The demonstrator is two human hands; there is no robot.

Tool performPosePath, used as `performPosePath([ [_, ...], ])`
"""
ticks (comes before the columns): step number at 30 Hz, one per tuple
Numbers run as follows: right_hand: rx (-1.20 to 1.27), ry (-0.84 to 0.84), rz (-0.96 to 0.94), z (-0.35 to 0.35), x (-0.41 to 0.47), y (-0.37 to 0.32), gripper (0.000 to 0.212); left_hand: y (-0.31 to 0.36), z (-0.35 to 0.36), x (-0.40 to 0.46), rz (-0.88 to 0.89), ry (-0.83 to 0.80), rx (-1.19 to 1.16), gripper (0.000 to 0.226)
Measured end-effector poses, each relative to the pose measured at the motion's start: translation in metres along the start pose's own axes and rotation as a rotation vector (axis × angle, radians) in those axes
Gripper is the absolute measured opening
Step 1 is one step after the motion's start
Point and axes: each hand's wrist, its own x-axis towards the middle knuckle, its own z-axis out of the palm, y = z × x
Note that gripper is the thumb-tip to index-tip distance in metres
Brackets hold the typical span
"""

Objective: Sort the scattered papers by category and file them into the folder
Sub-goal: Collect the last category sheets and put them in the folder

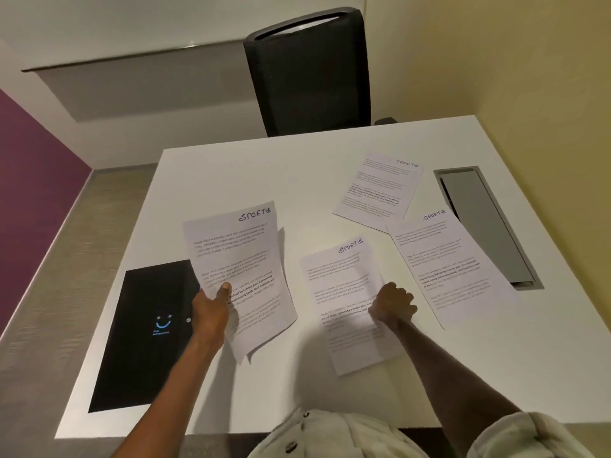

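Observation:
My left hand (211, 309) grips a small stack of printed sheets (241, 259) headed "SPORTS", lifted above the white table (251, 173), thumb on top. Beneath and left of it lies a black folder (142, 338) with a blue smile logo. My right hand (393, 305) pinches the right edge of another "SPORTS" sheet (344, 292) lying in the middle of the table. Two more "SPORTS" sheets lie flat further right, one near (453, 266) and one far (380, 190).
A black office chair (310, 74) stands at the table's far side. A grey cable hatch (486, 226) is set into the table at the right, partly under the near right sheet. The purple wall and floor are at the left.

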Motion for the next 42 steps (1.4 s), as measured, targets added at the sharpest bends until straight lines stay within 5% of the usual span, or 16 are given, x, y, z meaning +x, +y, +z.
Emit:
performPosePath([
  [4, 0.269, 0.001, -0.069, -0.007, -0.004, 0.006, 0.016, 0.011, -0.003, 0.012, 0.013, -0.037, -0.014, 0.031],
  [10, 0.611, 0.329, -0.288, -0.056, -0.039, -0.004, 0.017, 0.034, -0.001, 0.025, 0.048, -0.050, 0.011, 0.026],
  [16, 1.166, 0.095, -0.353, -0.117, -0.037, -0.021, 0.016, 0.047, 0.018, 0.038, -0.014, -0.169, 0.007, 0.020],
  [21, 1.227, -0.043, -0.427, -0.135, -0.042, -0.031, 0.028, 0.048, 0.041, 0.024, -0.129, -0.376, -0.092, 0.027],
  [24, 1.067, -0.111, -0.392, -0.130, -0.046, -0.033, 0.027, 0.050, 0.053, 0.007, -0.171, -0.503, -0.077, 0.031],
  [27, 0.934, -0.182, -0.332, -0.128, -0.045, -0.028, 0.049, 0.051, 0.059, -0.006, -0.189, -0.650, -0.063, 0.035],
  [33, 1.193, -0.311, -0.379, -0.137, -0.053, -0.021, 0.037, 0.051, 0.080, -0.019, -0.276, -0.639, -0.279, 0.067],
  [42, 1.130, 0.124, -0.507, -0.143, -0.067, -0.034, 0.039, 0.079, 0.110, -0.051, 0.302, -0.452, -0.086, 0.033],
])
